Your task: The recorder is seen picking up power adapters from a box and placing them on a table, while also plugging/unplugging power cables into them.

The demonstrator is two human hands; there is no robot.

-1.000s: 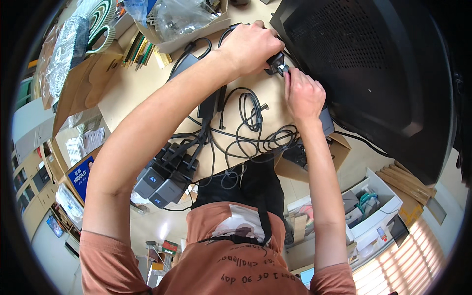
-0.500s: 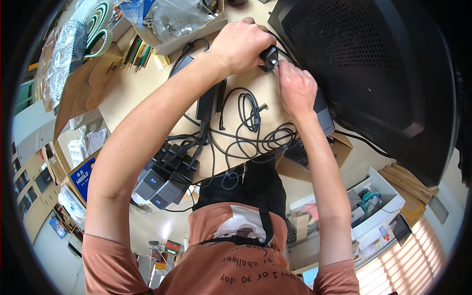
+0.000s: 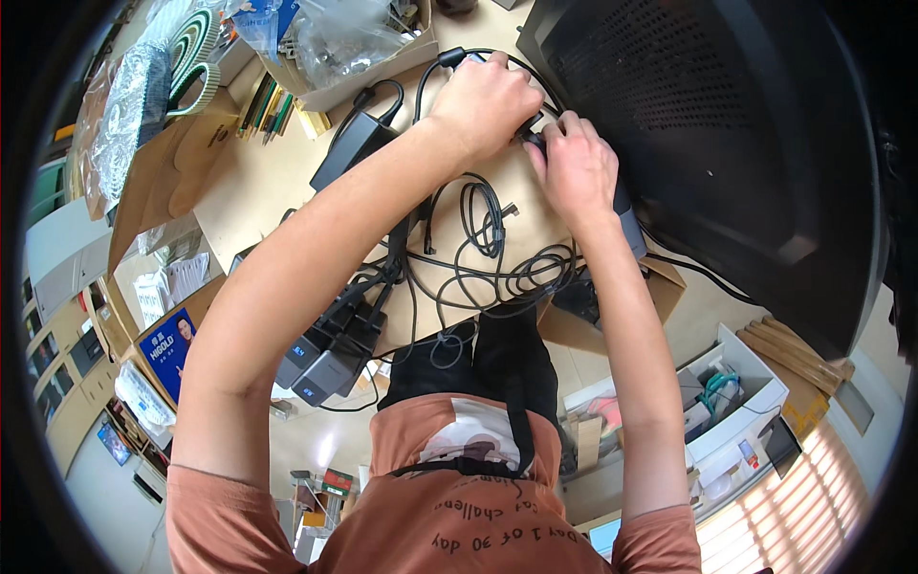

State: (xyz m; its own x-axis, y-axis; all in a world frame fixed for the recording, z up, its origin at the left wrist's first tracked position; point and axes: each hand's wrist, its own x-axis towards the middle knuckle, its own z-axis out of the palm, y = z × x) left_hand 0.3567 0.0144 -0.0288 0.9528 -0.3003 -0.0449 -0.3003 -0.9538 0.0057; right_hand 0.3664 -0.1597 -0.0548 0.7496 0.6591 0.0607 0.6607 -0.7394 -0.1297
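Observation:
My left hand (image 3: 488,103) is closed around a dark block-shaped device, mostly covered by the fingers. Against it, my right hand (image 3: 579,170) pinches a small black plug (image 3: 534,140). Whether the plug sits in the device cannot be seen. A black power adapter (image 3: 356,145) lies left of my left wrist, its cable arching up behind the hand. Below the hands, a bundled black cable (image 3: 490,222) and a looser looped cable (image 3: 535,273) rest on the wooden table (image 3: 258,187). Several grey chargers (image 3: 330,368) with small lit displays cluster at the near edge, partly behind my left forearm.
A large black perforated panel (image 3: 708,191) rises close to my right hand. At the back, a cardboard box (image 3: 368,72) holds plastic bags. Pencils (image 3: 268,110) lie beside it. An open carton (image 3: 612,320) stands below the table edge, with a white bin (image 3: 727,392) further right.
My left hand has shifted slightly right and down, baring more of the adapter and its cable. My right fingers have closed up against the device; the metal plug tip seen before is now hidden.

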